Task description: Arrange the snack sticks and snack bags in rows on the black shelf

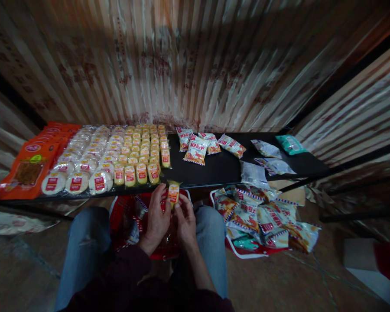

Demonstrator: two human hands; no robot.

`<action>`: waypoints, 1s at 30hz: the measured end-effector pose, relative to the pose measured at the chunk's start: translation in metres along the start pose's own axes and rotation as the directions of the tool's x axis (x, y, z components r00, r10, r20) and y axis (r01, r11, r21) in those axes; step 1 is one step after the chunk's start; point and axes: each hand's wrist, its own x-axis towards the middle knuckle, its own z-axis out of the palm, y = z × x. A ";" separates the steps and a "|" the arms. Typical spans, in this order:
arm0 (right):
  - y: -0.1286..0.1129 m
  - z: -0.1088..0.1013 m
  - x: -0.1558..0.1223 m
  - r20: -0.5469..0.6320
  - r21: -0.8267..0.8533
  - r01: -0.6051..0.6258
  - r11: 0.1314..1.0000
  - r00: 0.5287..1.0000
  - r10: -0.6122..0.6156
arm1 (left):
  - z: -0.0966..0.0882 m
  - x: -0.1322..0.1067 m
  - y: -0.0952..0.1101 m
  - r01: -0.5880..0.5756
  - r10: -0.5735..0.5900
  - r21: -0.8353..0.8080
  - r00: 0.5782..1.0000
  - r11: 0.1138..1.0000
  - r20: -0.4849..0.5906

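Note:
Both my hands meet in front of me over a red basket (123,208) between my knees. My left hand (156,219) and my right hand (186,220) are closed on one small yellow snack packet (173,192), held upright just below the front edge of a low black shelf (214,171). Rows of the same small yellow packets (143,158) lie on the shelf just beyond my hands, beside rows of round white packets (84,162).
Orange flat packs (29,167) fill the shelf's left end. Red-and-white snack bags (196,149) and pale bags (266,162) lie to the right. A second red basket (263,219) heaped with bags sits on the floor at right. A plastic-covered wall rises behind.

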 end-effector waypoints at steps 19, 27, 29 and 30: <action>-0.012 0.014 0.074 0.007 -0.268 0.087 0.959 0.996 -0.088 | 0.016 0.028 0.028 -0.050 0.025 0.249 0.994 0.967 0.104; -0.020 0.033 0.103 0.089 -0.364 0.185 0.913 0.982 -0.164 | 0.022 0.046 0.018 -0.084 0.052 0.230 0.988 0.970 0.145; -0.021 0.035 0.107 0.119 -0.382 0.200 0.902 0.979 -0.167 | 0.023 0.047 0.011 -0.089 0.057 0.216 0.986 0.972 0.154; -0.020 0.036 0.109 0.118 -0.392 0.204 0.897 0.978 -0.171 | 0.024 0.048 0.007 -0.092 0.059 0.216 0.986 0.972 0.154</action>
